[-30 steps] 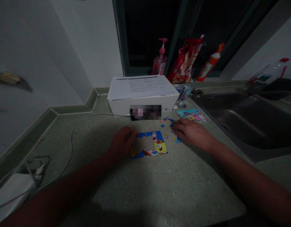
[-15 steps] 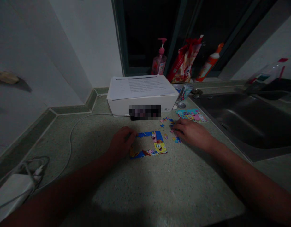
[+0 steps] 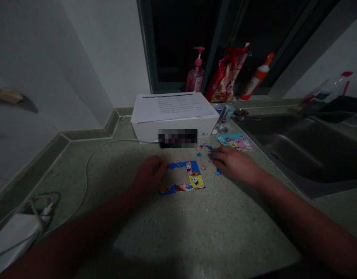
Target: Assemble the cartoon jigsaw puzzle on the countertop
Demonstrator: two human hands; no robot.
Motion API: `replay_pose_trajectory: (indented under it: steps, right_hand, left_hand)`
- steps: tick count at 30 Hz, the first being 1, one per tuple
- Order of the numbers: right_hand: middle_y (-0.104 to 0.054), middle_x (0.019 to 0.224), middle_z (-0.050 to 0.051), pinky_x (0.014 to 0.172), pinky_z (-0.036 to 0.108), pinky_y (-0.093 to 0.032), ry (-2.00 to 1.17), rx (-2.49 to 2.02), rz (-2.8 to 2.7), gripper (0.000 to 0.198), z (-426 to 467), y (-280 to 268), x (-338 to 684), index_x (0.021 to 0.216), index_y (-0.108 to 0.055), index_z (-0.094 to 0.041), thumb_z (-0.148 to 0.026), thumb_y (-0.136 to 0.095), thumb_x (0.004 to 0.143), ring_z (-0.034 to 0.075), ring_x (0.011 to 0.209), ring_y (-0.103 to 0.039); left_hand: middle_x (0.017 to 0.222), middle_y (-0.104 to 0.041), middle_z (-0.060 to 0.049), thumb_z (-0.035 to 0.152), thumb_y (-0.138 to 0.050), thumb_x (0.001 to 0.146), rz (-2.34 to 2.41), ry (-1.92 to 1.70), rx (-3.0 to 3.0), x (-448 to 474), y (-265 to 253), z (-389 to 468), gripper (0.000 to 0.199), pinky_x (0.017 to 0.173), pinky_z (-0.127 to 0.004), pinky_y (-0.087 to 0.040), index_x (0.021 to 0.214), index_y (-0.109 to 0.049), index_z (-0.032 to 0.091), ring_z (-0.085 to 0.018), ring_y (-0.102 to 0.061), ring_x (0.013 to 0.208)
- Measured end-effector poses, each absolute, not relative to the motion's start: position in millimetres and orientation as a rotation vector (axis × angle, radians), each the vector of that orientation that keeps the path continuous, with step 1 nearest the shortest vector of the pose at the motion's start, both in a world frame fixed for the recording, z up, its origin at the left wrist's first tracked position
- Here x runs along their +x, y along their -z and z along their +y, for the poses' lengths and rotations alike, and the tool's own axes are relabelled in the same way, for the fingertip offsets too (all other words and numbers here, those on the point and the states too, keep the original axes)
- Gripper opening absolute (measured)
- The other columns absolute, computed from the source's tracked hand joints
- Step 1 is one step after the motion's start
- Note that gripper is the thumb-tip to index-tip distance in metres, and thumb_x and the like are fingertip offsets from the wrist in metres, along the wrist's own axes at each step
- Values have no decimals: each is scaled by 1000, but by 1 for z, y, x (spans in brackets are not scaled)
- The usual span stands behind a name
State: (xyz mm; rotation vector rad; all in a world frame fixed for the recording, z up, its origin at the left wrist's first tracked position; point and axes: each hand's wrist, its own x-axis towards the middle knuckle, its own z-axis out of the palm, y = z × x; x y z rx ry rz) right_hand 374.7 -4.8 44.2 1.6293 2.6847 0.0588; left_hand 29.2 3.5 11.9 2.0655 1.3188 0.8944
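Observation:
A partly assembled jigsaw puzzle [image 3: 197,180] lies on the counter, its border joined and bare counter showing in its middle. It shows cartoon figures on blue. At its left edge rests my left hand [image 3: 149,174], fingers loosely spread and covering part of that border. To the right, my right hand [image 3: 235,162] reaches over loose puzzle pieces [image 3: 216,171] with its fingers stretched out and its fingertips down among them. More small puzzle pieces [image 3: 206,147] lie in a cluster beyond. Its fingertips partly hide some pieces.
A cartoon picture card [image 3: 236,142] lies beside the sink [image 3: 306,151]. Behind the puzzle stand a white box [image 3: 172,112] with a printed sheet on top and a blurred-out dark device. A can [image 3: 227,113] stands beside the box. A white cable [image 3: 86,174] runs along the left.

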Motion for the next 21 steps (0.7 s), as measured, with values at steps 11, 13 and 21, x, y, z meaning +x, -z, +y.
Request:
replay_pose_trajectory:
  steps: [11, 13, 21]
  right_hand:
    - [-72, 117, 13, 92, 40, -55, -25, 1627, 2677, 26, -4, -45, 377, 116, -78, -19, -22, -55, 105, 28, 109, -69]
    - [-72, 116, 13, 92, 40, -56, -30, 1622, 2674, 25, -4, -45, 377, 116, -78, -19, -21, -55, 104, 28, 108, -69]
    - [-72, 115, 12, 90, 41, -57, -38, 1631, 2684, 24, -3, -41, 379, 115, -78, -20, -20, -57, 103, 28, 108, -70]
  left_hand:
    - [88, -70, -5, 37, -51, 100, 1308, -887, 2072, 28, -12, 4, 28, 85, -38, -54, 86, -70, 22, -22, -66, 86]
    - [87, -69, -5, 37, -51, 100, 1308, -890, 2074, 28, -11, 4, 28, 85, -38, -54, 86, -71, 22, -23, -66, 86]
    - [86, -68, -5, 36, -51, 99, 1305, -906, 2055, 30, -13, 3, 28, 85, -39, -53, 85, -70, 22, -23, -65, 84]
